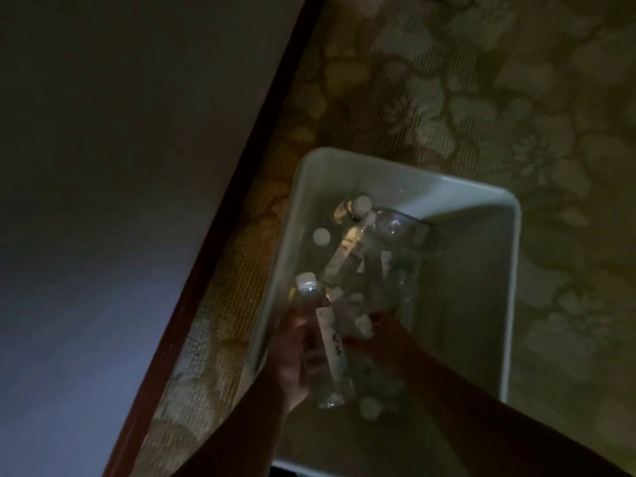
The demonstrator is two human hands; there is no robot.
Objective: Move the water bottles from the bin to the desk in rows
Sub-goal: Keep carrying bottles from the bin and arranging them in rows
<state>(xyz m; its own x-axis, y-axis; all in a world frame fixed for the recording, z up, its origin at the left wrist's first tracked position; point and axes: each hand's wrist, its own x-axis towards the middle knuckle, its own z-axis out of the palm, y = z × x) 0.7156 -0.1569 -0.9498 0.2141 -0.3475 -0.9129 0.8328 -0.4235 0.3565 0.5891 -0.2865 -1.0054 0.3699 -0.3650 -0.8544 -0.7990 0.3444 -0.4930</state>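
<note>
While the light is dim and the picture soft, the tabletop is showing as a broad pale surface up and to the left of the hands, edged by a dark wooden border, and no bottle is standing on the part in view. Judging from that, the rows are not yet showing any progress here, though much of the desk is lying outside the frame.

The left hand is wrapping its fingers round a clear water bottle with a white cap, holding it over the near left edge of the bin, which is sitting on a patterned carpet. Just to its right, the right hand is reaching down into the bin among the bottles; whether it is gripping one I cannot tell, since its fingers are lost in shadow.

Beyond the hands, a jumble of remaining bottles is lying in the left half of the bin, several white caps showing. Most of the work seems to be still ahead: this bottle needs carrying across, and the rest are waiting.
</note>
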